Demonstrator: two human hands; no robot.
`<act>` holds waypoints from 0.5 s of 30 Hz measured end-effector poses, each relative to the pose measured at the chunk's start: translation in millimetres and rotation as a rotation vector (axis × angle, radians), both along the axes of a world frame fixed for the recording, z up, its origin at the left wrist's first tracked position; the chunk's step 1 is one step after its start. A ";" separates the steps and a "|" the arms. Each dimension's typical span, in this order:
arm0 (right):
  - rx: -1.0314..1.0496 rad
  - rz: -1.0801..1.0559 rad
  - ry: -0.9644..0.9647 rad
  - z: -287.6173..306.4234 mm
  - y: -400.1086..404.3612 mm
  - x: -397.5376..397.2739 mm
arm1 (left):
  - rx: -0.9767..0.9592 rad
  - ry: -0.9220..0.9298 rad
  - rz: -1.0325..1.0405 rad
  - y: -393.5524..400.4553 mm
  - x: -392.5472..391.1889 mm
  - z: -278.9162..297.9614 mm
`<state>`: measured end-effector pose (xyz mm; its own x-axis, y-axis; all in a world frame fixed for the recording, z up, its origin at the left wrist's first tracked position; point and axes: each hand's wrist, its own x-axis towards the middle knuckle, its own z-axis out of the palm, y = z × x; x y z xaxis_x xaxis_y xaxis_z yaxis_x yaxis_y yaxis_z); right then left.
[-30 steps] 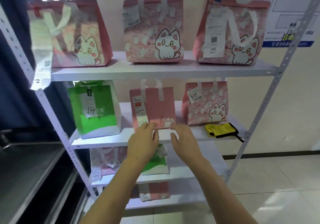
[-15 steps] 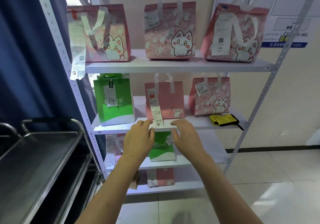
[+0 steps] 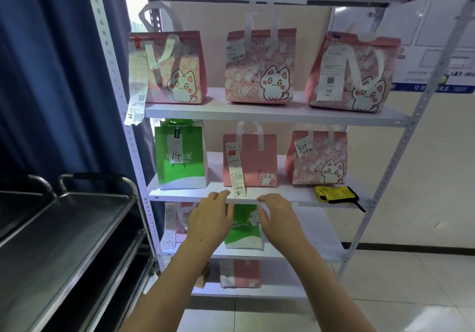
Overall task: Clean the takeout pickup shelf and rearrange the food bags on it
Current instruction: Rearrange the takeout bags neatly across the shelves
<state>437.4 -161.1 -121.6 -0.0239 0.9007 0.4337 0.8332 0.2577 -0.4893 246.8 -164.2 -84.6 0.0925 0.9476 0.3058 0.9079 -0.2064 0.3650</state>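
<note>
Two hands, the left hand (image 3: 211,218) and right hand (image 3: 279,217), hover before the shelf (image 3: 282,195) edge below the plain pink bag (image 3: 253,160), fingers loosely curled, holding nothing.

A white metal shelf unit (image 3: 272,114) stood beside a blue curtain (image 3: 51,74) and a steel cart (image 3: 64,229). Three pink cat bags lined its upper board. Below sat a green bag (image 3: 181,157) marked 14, a plain pink bag (image 3: 250,160) with a long receipt (image 3: 236,175), a small cat bag (image 3: 318,158) and a yellow cloth (image 3: 335,194). The left hand (image 3: 210,220) and right hand (image 3: 279,217) hovered with fingers relaxed at that board's front edge, holding nothing
</note>
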 end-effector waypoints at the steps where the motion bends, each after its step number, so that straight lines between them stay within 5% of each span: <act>1: -0.007 0.006 0.002 -1.3 -2.8 -0.2 | -0.004 -0.008 -0.001 -4.3 0.6 -0.6; 15: -0.011 0.129 0.057 -14.4 -20.3 -33.8 | 0.005 -0.026 0.116 -53.6 -22.2 -14.1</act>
